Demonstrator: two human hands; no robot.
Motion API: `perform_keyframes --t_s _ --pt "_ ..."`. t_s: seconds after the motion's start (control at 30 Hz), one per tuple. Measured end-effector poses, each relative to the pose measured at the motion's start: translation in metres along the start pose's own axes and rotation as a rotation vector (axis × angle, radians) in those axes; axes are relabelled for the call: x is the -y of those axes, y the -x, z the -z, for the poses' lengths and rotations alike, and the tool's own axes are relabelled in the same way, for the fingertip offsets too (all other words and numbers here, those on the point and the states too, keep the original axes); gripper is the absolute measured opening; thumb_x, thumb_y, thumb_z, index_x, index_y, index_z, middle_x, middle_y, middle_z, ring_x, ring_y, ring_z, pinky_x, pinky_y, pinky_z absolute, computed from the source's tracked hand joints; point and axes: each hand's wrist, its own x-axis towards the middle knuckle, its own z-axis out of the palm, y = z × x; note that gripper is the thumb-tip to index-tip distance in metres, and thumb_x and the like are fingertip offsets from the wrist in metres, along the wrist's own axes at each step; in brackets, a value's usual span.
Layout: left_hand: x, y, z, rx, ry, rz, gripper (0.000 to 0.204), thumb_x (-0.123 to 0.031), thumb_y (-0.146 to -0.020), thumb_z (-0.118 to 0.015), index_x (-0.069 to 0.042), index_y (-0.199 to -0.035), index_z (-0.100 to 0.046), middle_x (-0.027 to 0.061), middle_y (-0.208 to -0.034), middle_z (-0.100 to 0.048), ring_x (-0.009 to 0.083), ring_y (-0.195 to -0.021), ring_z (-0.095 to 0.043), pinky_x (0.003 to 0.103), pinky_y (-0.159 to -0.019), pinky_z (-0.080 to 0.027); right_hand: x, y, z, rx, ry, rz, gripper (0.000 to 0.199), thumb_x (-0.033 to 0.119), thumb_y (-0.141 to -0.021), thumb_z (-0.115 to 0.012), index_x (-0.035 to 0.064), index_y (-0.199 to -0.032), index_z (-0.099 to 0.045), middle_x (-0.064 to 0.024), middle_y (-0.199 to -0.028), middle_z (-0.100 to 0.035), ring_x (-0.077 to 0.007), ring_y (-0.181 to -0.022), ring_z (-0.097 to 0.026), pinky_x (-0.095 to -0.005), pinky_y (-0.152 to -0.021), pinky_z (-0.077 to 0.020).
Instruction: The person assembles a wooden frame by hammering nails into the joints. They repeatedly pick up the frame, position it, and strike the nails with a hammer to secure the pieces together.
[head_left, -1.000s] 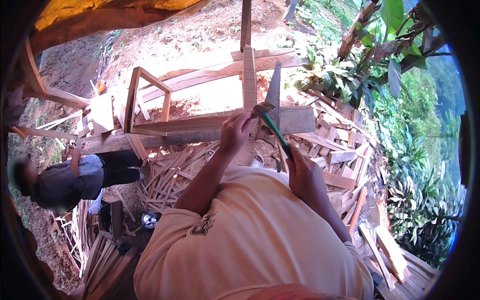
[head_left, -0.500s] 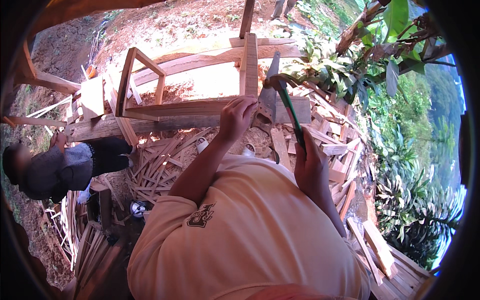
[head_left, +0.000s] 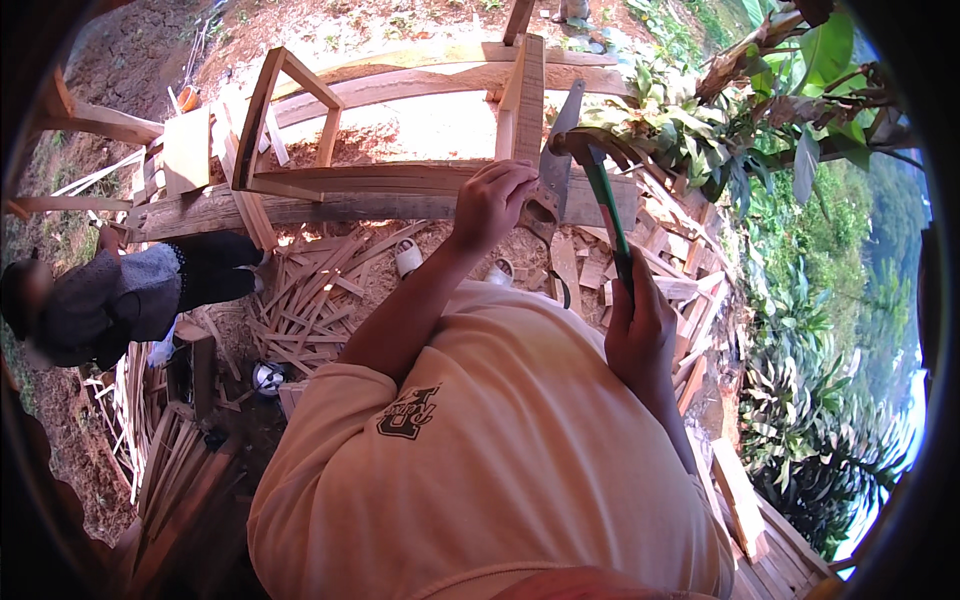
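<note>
My right hand (head_left: 642, 325) is closed round the dark grip of a hammer (head_left: 606, 200) with a green shaft. The hammer's head is raised just past the saw, to the right of the upright board. My left hand (head_left: 492, 205) is closed, its fingertips pinched together at the near end of an upright wooden board (head_left: 530, 100); whatever they hold is too small or hidden to tell. A handsaw (head_left: 558, 182) with a wooden handle lies beside that board, across the long wooden beam (head_left: 400, 207).
A wooden frame (head_left: 265, 110) stands on the beam to the left. Another person (head_left: 120, 300) is at the far left by the beam's end. Offcuts (head_left: 310, 300) litter the ground below, with more scrap wood (head_left: 690, 290) at right. Leafy plants (head_left: 800, 400) grow beyond.
The view has shifted slightly, so the frame and beam sit a little differently. Both hands keep their grips, and the hammer is still raised. The other person's arm has moved a little.
</note>
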Motion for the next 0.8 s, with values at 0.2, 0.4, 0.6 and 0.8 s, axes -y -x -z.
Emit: perform_keyframes --t_s 0.2,0.4,0.6,0.8 --pt "0.002 0.003 -0.002 0.010 -0.010 -0.006 0.009 -0.003 -0.087 -0.077 -0.002 -0.096 -0.075 0.0118 -0.101 -0.078 0.0285 -0.097 -0.076 0.039 -0.085 -0.062 -0.007 0.003 -0.004 0.157 0.051 -0.105 0.043 0.005 -0.099 -0.062 0.0020 -0.142 -0.056 -0.0255 -0.105 -0.073 -0.0439 -0.088 -0.075 -0.0494 -0.069 -0.0597" --pt "0.004 0.001 -0.001 0.002 -0.009 -0.010 0.009 -0.003 -0.087 -0.077 -0.002 -0.096 -0.076 0.0124 -0.102 -0.078 0.0285 -0.097 -0.076 0.039 -0.085 -0.062 -0.010 0.007 -0.012 0.048 0.006 -0.059 0.044 0.005 -0.099 -0.062 0.0030 -0.142 -0.055 -0.0251 -0.106 -0.073 -0.0429 -0.087 -0.075 -0.0497 -0.068 -0.0597" --pt "0.006 0.002 -0.002 0.013 -0.014 -0.023 0.010 -0.003 -0.087 -0.077 -0.002 -0.097 -0.076 0.0128 -0.103 -0.078 0.0282 -0.098 -0.076 0.038 -0.086 -0.062 -0.008 0.004 -0.003 0.086 -0.001 -0.123 0.041 0.008 -0.102 -0.060 0.0082 -0.143 -0.057 -0.0254 -0.102 -0.073 -0.0437 -0.086 -0.074 -0.0498 -0.068 -0.0593" --pt "0.004 0.002 -0.001 0.021 -0.007 0.036 0.009 -0.002 -0.086 -0.078 -0.001 -0.095 -0.076 0.0125 -0.103 -0.078 0.0280 -0.099 -0.076 0.038 -0.087 -0.062 -0.014 0.003 -0.015 0.339 0.166 -0.190 0.043 0.009 -0.102 -0.060 0.0071 -0.144 -0.054 -0.0250 -0.102 -0.073 -0.0439 -0.083 -0.074 -0.0509 -0.067 -0.0590"
